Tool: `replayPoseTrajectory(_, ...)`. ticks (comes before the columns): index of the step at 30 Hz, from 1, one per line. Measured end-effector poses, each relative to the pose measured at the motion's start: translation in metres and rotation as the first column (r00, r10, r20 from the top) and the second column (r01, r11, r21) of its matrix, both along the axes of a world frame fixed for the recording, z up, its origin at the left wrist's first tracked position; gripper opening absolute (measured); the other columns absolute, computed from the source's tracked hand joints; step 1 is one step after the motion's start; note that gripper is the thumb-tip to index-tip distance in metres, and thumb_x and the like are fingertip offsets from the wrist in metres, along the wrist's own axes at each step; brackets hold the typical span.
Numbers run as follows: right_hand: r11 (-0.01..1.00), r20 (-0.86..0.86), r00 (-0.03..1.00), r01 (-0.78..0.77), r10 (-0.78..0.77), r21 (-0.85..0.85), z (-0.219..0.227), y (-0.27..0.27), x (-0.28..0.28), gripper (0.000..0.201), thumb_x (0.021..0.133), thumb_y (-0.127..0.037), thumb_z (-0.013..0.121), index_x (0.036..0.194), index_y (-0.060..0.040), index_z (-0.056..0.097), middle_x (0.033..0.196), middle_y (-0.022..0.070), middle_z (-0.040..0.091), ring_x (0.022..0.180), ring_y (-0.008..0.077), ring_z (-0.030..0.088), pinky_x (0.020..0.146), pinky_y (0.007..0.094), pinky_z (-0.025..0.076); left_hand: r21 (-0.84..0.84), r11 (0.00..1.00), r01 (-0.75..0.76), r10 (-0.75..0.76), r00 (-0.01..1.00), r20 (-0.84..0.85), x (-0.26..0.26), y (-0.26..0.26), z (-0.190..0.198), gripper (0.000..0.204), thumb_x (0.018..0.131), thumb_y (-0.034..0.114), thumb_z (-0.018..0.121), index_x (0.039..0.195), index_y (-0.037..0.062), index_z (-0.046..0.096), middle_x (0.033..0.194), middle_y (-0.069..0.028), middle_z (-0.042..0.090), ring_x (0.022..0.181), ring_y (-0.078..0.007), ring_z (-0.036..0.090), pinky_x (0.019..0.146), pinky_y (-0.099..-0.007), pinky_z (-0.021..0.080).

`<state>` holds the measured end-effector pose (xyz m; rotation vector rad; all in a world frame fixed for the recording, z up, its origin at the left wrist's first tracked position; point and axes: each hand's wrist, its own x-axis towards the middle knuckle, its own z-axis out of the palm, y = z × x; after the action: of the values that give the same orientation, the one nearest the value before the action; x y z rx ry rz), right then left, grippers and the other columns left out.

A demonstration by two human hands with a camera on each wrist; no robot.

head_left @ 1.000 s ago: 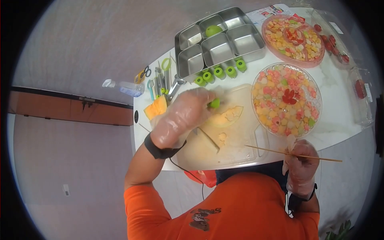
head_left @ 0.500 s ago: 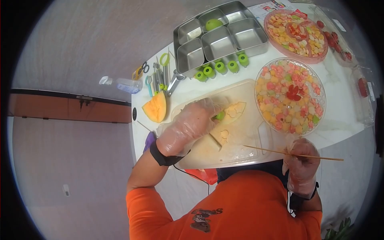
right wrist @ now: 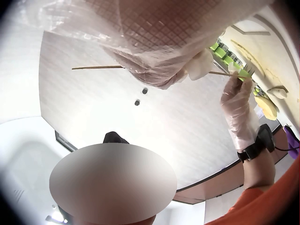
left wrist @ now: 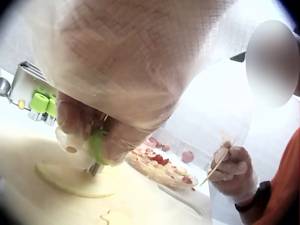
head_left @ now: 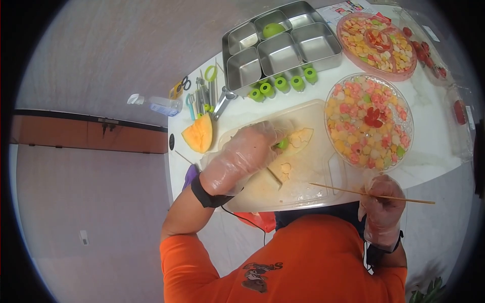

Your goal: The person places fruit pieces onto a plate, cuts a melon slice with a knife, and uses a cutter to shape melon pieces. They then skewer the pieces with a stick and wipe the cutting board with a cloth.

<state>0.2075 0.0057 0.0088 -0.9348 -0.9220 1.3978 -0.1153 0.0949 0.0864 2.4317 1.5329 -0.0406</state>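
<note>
My left hand (head_left: 245, 156), in a clear plastic glove, grips a small green-handled fruit cutter (left wrist: 97, 146). Its metal end meets a pale melon slice (left wrist: 70, 180) lying on the cutting board (head_left: 308, 194). Several shaped holes mark that slice in the head view. A melon piece with a cut-out outline (head_left: 286, 170) lies nearer the body, and beside it a knife (head_left: 273, 178) is partly covered by the left hand. My right hand (head_left: 382, 212), also gloved, pinches a thin wooden skewer (head_left: 418, 201) off the board's right front, below the round fruit platter (head_left: 329, 144).
Behind the board stands a steel tray with compartments (head_left: 331, 60), with several green cutters (head_left: 282, 85) along its front. An orange melon wedge (head_left: 198, 134), small tools (head_left: 204, 96) and a spray bottle (head_left: 164, 105) are at left. A pink divided platter (head_left: 353, 63) and strawberry boxes (head_left: 459, 126) stand right.
My left hand has come down and toward the body, bringing the green cutter onto the melon slice and uncovering the orange wedge. The right hand with the skewer stays nearly still.
</note>
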Motion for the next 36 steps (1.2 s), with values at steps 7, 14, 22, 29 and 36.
replayPoseTrajectory(7,0.999,0.037,0.999,0.029,-0.031,0.04,-0.0032,-0.0002,0.0001,0.016,0.077,0.005,0.076,0.088,-0.0022,0.066,0.089,0.009,0.065,0.075,0.015,0.061,0.066,0.0285,0.049,-0.055,0.998,-0.019,0.02,1.0,0.007,0.0011,0.0011,-0.0032,0.053,0.083,0.018,0.078,0.135,0.0118,0.066,0.1,-0.016,0.067,0.094,-0.0369,0.064,0.085,-0.0444,0.052)
replayPoseTrajectory(14,0.998,0.071,0.997,0.028,-0.033,0.062,-0.0065,0.001,0.0006,0.016,0.077,0.005,0.076,0.088,-0.0019,0.066,0.088,0.0094,0.065,0.075,0.015,0.061,0.066,0.0283,0.049,-0.136,0.99,-0.04,0.036,0.999,-0.025,0.0041,0.0036,0.002,0.037,0.089,0.024,0.069,0.122,0.0065,0.069,0.11,-0.019,0.069,0.104,-0.0382,0.066,0.091,-0.0462,0.053)
replayPoseTrajectory(22,1.0,0.038,0.999,0.026,-0.027,0.005,-0.0059,0.0019,0.002,0.017,0.075,0.005,0.075,0.087,-0.0023,0.066,0.089,0.009,0.065,0.077,0.0159,0.061,0.068,0.0291,0.048,-0.114,0.992,-0.056,0.054,0.998,-0.025,0.0038,0.0005,0.0016,0.044,0.085,0.022,0.078,0.124,0.0061,0.07,0.102,-0.0164,0.069,0.096,-0.0361,0.066,0.086,-0.0431,0.053)
replayPoseTrajectory(29,0.999,0.071,0.997,0.019,-0.022,0.041,-0.0073,0.0029,0.0004,0.017,0.076,0.004,0.075,0.087,-0.0024,0.066,0.089,0.009,0.065,0.078,0.0158,0.062,0.069,0.0293,0.049,-0.092,0.995,-0.038,0.04,0.999,0.012,0.0041,-0.0012,0.0023,0.041,0.085,0.021,0.078,0.122,0.0057,0.071,0.099,-0.0162,0.07,0.096,-0.0361,0.066,0.085,-0.0434,0.053)
replayPoseTrajectory(36,0.999,0.036,0.999,0.016,-0.017,0.05,-0.0082,0.0024,0.0005,0.018,0.077,0.005,0.075,0.09,-0.0022,0.065,0.09,0.0097,0.066,0.077,0.0156,0.062,0.067,0.0286,0.05,-0.13,0.989,-0.075,0.077,0.997,0.011,0.0081,-0.0001,0.0054,0.039,0.083,0.02,0.079,0.119,0.0046,0.071,0.101,-0.0169,0.07,0.096,-0.0366,0.067,0.085,-0.0434,0.053)
